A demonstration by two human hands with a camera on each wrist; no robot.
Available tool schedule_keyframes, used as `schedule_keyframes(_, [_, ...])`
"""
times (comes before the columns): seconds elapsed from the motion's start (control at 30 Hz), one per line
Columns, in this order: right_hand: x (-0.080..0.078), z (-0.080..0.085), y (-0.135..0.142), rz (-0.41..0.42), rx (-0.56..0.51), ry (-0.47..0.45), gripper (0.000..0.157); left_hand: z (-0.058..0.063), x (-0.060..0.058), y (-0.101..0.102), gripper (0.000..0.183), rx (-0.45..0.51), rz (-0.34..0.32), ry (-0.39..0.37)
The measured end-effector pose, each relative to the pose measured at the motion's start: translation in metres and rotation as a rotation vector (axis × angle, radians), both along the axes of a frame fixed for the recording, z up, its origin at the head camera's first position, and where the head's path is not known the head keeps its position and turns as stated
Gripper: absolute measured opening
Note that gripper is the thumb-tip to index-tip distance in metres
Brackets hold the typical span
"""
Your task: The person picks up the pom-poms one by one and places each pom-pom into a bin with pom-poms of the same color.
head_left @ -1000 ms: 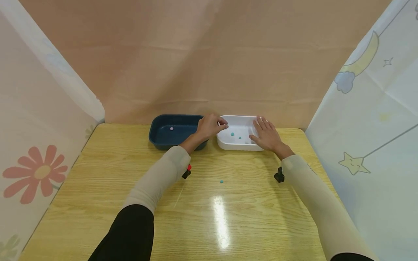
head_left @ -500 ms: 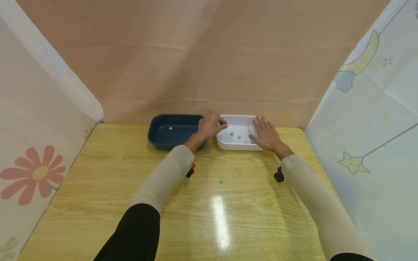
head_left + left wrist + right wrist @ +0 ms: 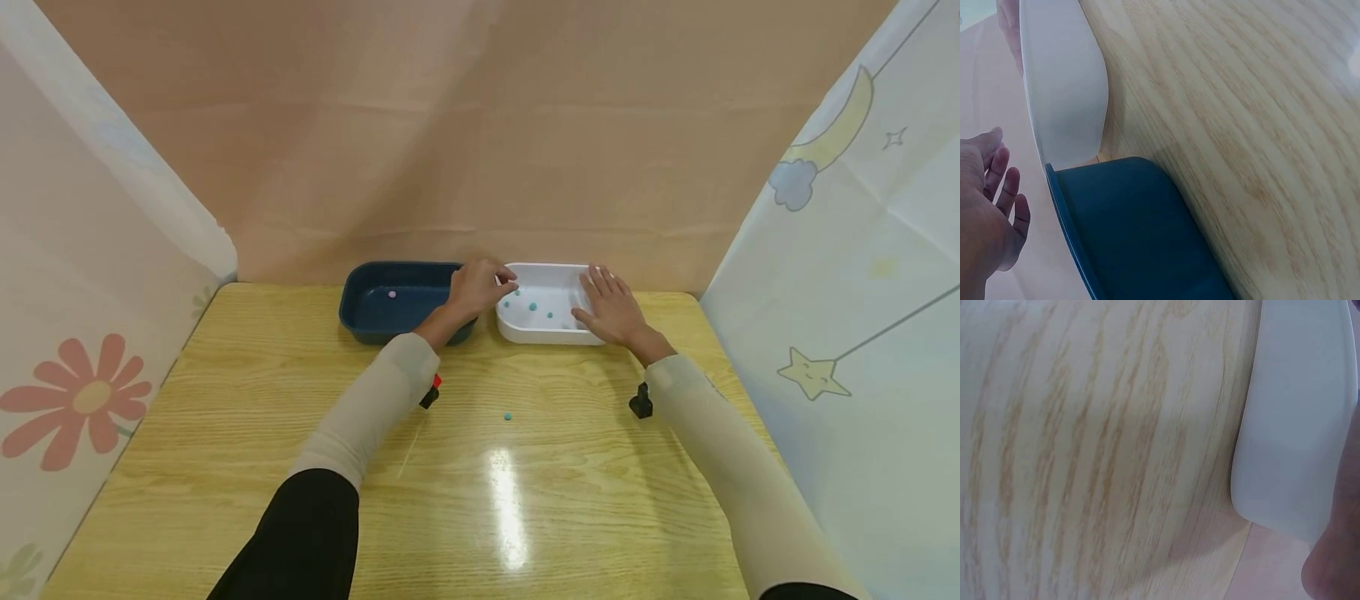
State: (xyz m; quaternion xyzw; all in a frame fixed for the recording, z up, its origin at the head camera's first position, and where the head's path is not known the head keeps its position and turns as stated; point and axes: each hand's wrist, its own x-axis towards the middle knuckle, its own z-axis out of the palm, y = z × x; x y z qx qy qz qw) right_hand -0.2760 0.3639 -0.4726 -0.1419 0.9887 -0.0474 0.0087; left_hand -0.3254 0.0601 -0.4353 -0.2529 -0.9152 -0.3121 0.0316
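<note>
In the head view my left hand (image 3: 474,287) hovers over the gap between a dark blue basin (image 3: 360,317) and a white basin (image 3: 547,337). Its fingertips reach over the white basin's left rim, bent loosely, with nothing visible between them. Small teal balls (image 3: 532,307) lie scattered on the white basin's floor, several of them, two right by the left fingertips. My right hand (image 3: 613,312) rests with fingers spread across the white basin's right end. A pink ball (image 3: 392,294) lies in the blue basin. The left wrist view shows the left hand (image 3: 991,206) beside the basins' rims.
One more teal ball (image 3: 507,417) lies on the wooden table (image 3: 585,483), nearer me than the basins. A brown sheet (image 3: 480,142) stands behind the table, and printed panels (image 3: 847,275) flank it.
Two teal balls now show at the left end of the white basin, under my left fingertips, where none showed before. The left hand has shifted slightly left; the right hand stays put.
</note>
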Motion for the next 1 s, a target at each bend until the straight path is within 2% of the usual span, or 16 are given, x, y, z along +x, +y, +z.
schedule_keyframes(0.33, [0.003,0.002,-0.002,-0.011,0.019,-0.014,0.083,-0.004,0.007,-0.012,0.021,0.02,-0.053,0.054])
schedule_keyframes(0.73, [0.001,0.003,-0.001,0.002,0.029,-0.011,0.082,-0.002,0.014,-0.022,0.022,0.02,-0.101,0.1])
schedule_keyframes(1.0, [0.001,0.004,-0.002,0.0,0.02,-0.012,0.082,-0.001,0.026,-0.026,0.023,0.036,-0.175,0.124])
